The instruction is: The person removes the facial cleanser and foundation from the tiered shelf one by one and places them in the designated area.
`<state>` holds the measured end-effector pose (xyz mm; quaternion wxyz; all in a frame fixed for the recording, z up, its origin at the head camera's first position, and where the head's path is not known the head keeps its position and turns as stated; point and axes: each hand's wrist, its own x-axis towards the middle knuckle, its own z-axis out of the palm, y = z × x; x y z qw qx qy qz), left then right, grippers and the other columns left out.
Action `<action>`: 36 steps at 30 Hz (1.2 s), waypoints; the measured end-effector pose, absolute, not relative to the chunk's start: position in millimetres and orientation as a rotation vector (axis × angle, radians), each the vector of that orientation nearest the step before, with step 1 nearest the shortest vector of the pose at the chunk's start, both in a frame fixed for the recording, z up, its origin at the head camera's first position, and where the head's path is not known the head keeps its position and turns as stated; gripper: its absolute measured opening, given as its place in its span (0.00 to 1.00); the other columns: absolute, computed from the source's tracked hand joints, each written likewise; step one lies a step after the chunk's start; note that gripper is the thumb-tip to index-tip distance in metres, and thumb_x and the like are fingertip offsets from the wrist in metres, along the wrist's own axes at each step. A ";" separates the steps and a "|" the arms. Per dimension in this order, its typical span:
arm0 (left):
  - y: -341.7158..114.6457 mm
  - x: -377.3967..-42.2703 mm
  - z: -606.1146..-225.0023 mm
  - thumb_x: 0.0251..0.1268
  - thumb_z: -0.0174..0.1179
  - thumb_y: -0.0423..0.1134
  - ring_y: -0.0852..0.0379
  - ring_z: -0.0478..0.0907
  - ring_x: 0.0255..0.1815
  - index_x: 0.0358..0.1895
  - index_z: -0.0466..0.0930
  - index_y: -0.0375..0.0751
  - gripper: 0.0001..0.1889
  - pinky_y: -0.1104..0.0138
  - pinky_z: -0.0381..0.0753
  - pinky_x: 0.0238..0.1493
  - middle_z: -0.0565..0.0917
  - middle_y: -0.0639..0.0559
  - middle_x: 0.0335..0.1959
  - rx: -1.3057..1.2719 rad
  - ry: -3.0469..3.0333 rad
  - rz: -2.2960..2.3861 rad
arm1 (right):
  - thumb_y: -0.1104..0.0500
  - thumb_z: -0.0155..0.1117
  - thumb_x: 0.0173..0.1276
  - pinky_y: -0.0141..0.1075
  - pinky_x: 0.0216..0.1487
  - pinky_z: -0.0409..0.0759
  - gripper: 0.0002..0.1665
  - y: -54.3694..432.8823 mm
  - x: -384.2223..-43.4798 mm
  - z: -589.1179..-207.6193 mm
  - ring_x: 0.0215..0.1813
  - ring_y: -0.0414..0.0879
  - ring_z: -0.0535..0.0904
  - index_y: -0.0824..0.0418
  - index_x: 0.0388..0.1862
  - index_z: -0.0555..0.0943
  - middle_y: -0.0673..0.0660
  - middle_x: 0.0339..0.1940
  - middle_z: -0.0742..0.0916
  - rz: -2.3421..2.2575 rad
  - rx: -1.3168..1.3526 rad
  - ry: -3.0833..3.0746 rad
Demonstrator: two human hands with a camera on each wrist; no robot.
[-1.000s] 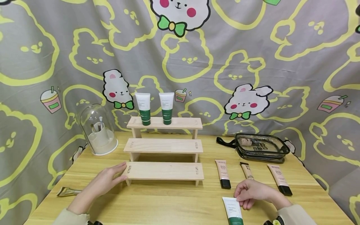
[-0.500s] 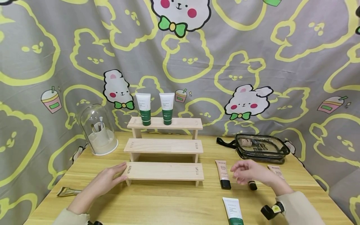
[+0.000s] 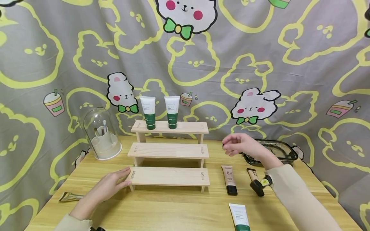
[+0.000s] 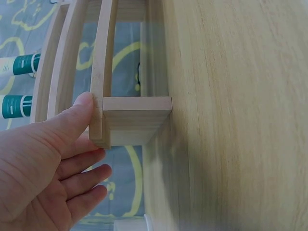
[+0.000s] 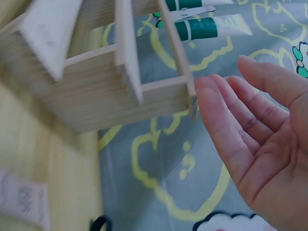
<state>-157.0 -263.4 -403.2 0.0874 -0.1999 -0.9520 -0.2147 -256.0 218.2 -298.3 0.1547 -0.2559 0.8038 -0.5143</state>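
My left hand [image 3: 108,184] holds the left end of the lowest step of a pale wooden three-step display stand [image 3: 170,175]. In the left wrist view the thumb lies at the board's front edge; the index fingertip is hidden behind it. My right hand [image 3: 241,146] is raised to the right of the stand, fingers loosely bent and holding nothing. In the right wrist view its palm shows bare, with the fingertips overlapping the top step's end. Two white-and-green squeeze tubes [image 3: 148,112] [image 3: 172,112] stand upright on the top step. A third such tube [image 3: 240,216] lies on the table.
A pink BB cream tube [image 3: 229,179] and a smaller beige tube [image 3: 252,175] lie right of the stand. The clear zip pouch [image 3: 284,150] is partly behind my right arm. A domed brush holder [image 3: 104,141] stands back left. A gold-coloured packet [image 3: 69,196] lies front left.
My right hand has left the white-and-green tube on the table and risen up and back, toward the stand's right side. The left hand stays at the lowest step.
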 end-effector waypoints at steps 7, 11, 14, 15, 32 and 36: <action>-264.5 -158.7 -403.2 0.61 0.60 0.45 0.37 0.71 0.55 0.55 0.73 0.25 0.27 0.47 0.69 0.55 0.72 0.34 0.58 -0.606 -2.826 -0.632 | 0.59 0.65 0.62 0.48 0.44 0.81 0.22 179.7 -281.1 -267.5 0.42 0.60 0.79 0.70 0.50 0.73 0.65 0.40 0.81 -1.588 -0.706 2.358; -265.0 -159.3 -403.7 0.61 0.60 0.45 0.37 0.71 0.55 0.55 0.73 0.25 0.27 0.48 0.69 0.55 0.72 0.34 0.58 -0.617 -2.826 -0.631 | 0.63 0.61 0.64 0.49 0.45 0.80 0.19 156.3 -292.9 -250.8 0.45 0.63 0.77 0.72 0.51 0.72 0.68 0.43 0.80 -1.623 -0.755 2.395; -265.3 -159.4 -404.3 0.61 0.60 0.46 0.37 0.71 0.55 0.55 0.73 0.25 0.27 0.47 0.69 0.55 0.72 0.34 0.58 -0.619 -2.832 -0.636 | 0.64 0.60 0.65 0.50 0.45 0.79 0.18 138.7 -297.4 -238.7 0.45 0.60 0.78 0.71 0.51 0.73 0.66 0.44 0.80 -1.624 -0.762 2.437; -265.3 -159.3 -404.5 0.61 0.59 0.46 0.37 0.71 0.55 0.55 0.72 0.25 0.28 0.47 0.69 0.55 0.72 0.34 0.58 -0.618 -2.834 -0.637 | 0.63 0.61 0.65 0.49 0.45 0.80 0.18 133.1 -298.3 -234.9 0.45 0.58 0.78 0.70 0.51 0.73 0.65 0.44 0.80 -1.613 -0.766 2.460; -265.7 -158.7 -404.7 0.60 0.60 0.45 0.37 0.71 0.55 0.55 0.73 0.25 0.27 0.47 0.69 0.55 0.72 0.34 0.58 -0.614 -2.826 -0.636 | 0.64 0.62 0.63 0.41 0.37 0.83 0.24 60.6 -321.4 -209.3 0.50 0.52 0.77 0.64 0.58 0.72 0.64 0.52 0.78 -1.653 -0.882 2.601; -265.2 -158.0 -404.8 0.60 0.60 0.44 0.37 0.71 0.54 0.55 0.73 0.25 0.27 0.47 0.69 0.55 0.72 0.34 0.58 -0.614 -2.826 -0.641 | 0.64 0.63 0.63 0.39 0.35 0.83 0.29 51.2 -322.1 -211.6 0.53 0.51 0.76 0.60 0.63 0.69 0.63 0.54 0.76 -1.658 -0.856 2.610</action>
